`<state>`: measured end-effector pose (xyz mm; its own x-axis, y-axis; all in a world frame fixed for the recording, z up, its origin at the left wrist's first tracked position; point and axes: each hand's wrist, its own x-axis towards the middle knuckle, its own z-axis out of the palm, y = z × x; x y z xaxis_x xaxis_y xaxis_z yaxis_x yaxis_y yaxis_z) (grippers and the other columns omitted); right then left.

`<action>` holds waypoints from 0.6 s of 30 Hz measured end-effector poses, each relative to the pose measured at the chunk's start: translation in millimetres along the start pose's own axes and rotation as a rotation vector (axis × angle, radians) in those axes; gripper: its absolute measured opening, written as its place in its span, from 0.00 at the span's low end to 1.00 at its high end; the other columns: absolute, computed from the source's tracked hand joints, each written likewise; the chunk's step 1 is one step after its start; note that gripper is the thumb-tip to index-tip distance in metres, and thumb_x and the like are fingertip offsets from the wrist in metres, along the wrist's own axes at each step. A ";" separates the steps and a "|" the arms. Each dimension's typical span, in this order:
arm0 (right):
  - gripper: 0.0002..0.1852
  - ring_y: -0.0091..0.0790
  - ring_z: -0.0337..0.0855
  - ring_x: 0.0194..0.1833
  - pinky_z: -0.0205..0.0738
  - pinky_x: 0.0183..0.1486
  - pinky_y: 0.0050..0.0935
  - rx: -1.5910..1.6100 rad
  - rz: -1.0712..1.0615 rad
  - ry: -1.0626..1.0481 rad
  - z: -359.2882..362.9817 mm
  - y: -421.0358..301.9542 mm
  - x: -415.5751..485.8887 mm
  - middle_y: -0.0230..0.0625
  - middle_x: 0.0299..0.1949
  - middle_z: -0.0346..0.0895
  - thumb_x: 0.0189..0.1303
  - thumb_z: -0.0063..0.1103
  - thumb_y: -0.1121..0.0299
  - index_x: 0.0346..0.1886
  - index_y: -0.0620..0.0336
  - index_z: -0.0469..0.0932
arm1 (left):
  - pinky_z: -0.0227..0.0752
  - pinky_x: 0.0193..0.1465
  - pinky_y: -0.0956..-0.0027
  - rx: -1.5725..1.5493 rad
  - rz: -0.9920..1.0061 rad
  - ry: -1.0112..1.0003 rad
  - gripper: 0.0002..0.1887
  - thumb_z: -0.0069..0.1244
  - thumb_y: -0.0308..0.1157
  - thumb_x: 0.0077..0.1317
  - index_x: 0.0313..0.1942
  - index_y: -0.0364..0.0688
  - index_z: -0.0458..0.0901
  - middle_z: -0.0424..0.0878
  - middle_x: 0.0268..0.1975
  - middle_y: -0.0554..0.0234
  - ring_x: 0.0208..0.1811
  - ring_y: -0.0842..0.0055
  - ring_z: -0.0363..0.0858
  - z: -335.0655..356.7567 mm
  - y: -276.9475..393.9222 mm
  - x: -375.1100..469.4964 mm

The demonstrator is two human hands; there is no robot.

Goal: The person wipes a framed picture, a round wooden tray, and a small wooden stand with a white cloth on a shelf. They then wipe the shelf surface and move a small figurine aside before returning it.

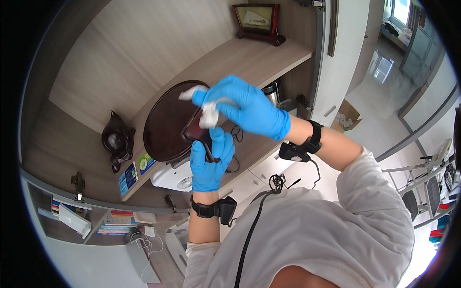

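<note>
My left hand (212, 158), in a blue glove, grips a small dark reddish case-like object (197, 132) with a light edge strip. What exactly it is I cannot tell, since fingers and cloth cover part of it. Just above it, my right hand (243, 104), also gloved in blue, holds a blurred white cloth (209, 116). One end of the cloth sticks out past the fingertips. Behind both hands, a round dark brown wooden tray (167, 122) stands tilted at the shelf.
A dark glossy figurine (117, 138) sits left on the wooden shelf (216, 59). At its far end stands a framed ornament (255, 21). Below are a white appliance (174, 176) with a round vent and a metal flask (272, 93). A cardboard box (346, 116) rests on the floor.
</note>
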<state>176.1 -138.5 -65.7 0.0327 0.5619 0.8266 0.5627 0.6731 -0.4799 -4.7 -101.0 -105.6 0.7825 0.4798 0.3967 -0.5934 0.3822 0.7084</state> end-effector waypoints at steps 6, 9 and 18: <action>0.11 0.45 0.78 0.48 0.73 0.54 0.37 0.215 0.171 0.027 3.7 -4.4 -5.9 0.42 0.44 0.74 0.59 0.57 0.78 0.46 0.57 0.76 | 0.51 0.24 0.80 0.076 -0.024 -0.033 0.22 0.53 0.53 0.65 0.40 0.42 0.73 0.62 0.24 0.75 0.25 0.85 0.56 9.1 -0.6 2.4; 0.11 0.43 0.78 0.49 0.73 0.55 0.38 0.207 -0.025 -0.195 -1.5 -4.8 -11.6 0.43 0.45 0.73 0.63 0.55 0.74 0.48 0.55 0.75 | 0.52 0.25 0.79 0.172 -0.025 0.107 0.22 0.51 0.54 0.66 0.43 0.44 0.74 0.64 0.24 0.75 0.25 0.85 0.57 7.6 -3.1 2.3; 0.11 0.30 0.79 0.48 0.73 0.54 0.30 0.332 0.488 -0.112 -12.7 2.3 -3.8 0.40 0.45 0.79 0.66 0.53 0.72 0.51 0.60 0.75 | 0.53 0.26 0.77 0.263 -0.089 0.030 0.22 0.51 0.51 0.67 0.46 0.40 0.75 0.65 0.25 0.73 0.25 0.83 0.59 1.8 -12.2 5.8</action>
<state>187.7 -145.2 -66.2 0.1253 0.8790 0.4600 0.2162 0.4283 -0.8774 7.5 -104.3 -110.9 0.8211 0.4783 0.3117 -0.4506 0.2077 0.8683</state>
